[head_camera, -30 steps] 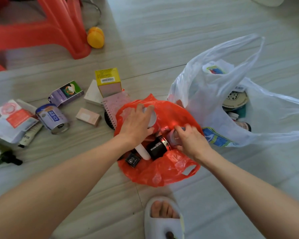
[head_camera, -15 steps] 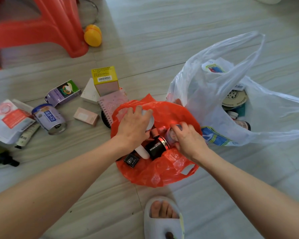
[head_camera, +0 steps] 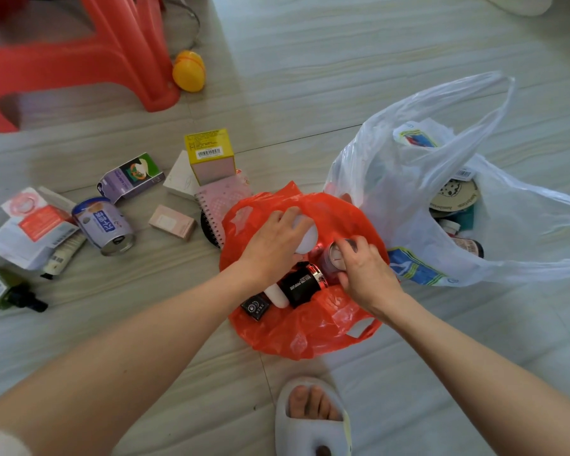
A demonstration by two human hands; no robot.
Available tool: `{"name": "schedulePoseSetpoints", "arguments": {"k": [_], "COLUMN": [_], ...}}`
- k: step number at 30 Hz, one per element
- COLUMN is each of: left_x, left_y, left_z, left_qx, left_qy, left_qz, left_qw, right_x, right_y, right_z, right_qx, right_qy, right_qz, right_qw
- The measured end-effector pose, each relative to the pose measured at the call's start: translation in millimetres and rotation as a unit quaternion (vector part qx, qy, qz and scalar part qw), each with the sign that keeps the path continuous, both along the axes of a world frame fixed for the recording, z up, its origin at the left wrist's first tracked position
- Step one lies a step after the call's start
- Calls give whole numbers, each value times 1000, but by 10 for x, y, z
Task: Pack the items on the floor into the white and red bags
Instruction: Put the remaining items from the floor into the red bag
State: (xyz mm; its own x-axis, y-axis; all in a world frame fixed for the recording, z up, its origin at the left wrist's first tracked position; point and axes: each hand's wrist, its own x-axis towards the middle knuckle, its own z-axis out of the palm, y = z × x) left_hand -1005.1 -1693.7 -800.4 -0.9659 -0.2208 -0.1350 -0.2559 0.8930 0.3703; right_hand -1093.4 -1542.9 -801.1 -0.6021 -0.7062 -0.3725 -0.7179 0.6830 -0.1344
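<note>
The red bag (head_camera: 310, 327) lies open on the floor in the middle. My left hand (head_camera: 270, 245) grips a round white item (head_camera: 308, 240) inside it. My right hand (head_camera: 365, 274) holds a small pinkish jar (head_camera: 334, 258) over the bag's mouth. A black can (head_camera: 301, 284), a white tube and a small black box (head_camera: 254, 307) lie in the red bag. The white bag (head_camera: 418, 199) stands open to the right with several items inside. On the floor to the left lie a yellow box (head_camera: 211, 153), a pink notebook (head_camera: 222, 199), a pink box (head_camera: 171, 222), a purple carton (head_camera: 130, 177) and a can (head_camera: 104, 225).
A red plastic stool (head_camera: 79, 51) stands at the back left with a yellow ball (head_camera: 188, 71) beside its leg. A green bottle (head_camera: 3, 287), a tube and white-red packets (head_camera: 26, 225) lie at the far left. My slippered foot (head_camera: 313, 419) is just below the red bag.
My right hand has turned the small jar so its lid faces up over the red bag. My left hand stays on the white item. The floor items have not moved.
</note>
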Motion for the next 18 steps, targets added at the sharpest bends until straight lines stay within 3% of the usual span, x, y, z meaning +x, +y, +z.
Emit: {"name": "schedulePoseSetpoints", "arguments": {"k": [5, 11, 18], "left_x": [240, 885, 1894], "left_y": [-144, -569, -1319], "left_z": [10, 117, -13], "left_qx": [49, 39, -32], "left_qy": [1, 12, -83], "left_qz": [19, 97, 248], "left_qw": [999, 994, 965], "right_x": [95, 425, 989], "right_y": [-4, -510, -1581], "right_z": [153, 381, 356], "right_qx": [-38, -131, -95], "right_qy": [15, 62, 18], "right_qz": [8, 140, 274], "right_qw": [999, 980, 957]}}
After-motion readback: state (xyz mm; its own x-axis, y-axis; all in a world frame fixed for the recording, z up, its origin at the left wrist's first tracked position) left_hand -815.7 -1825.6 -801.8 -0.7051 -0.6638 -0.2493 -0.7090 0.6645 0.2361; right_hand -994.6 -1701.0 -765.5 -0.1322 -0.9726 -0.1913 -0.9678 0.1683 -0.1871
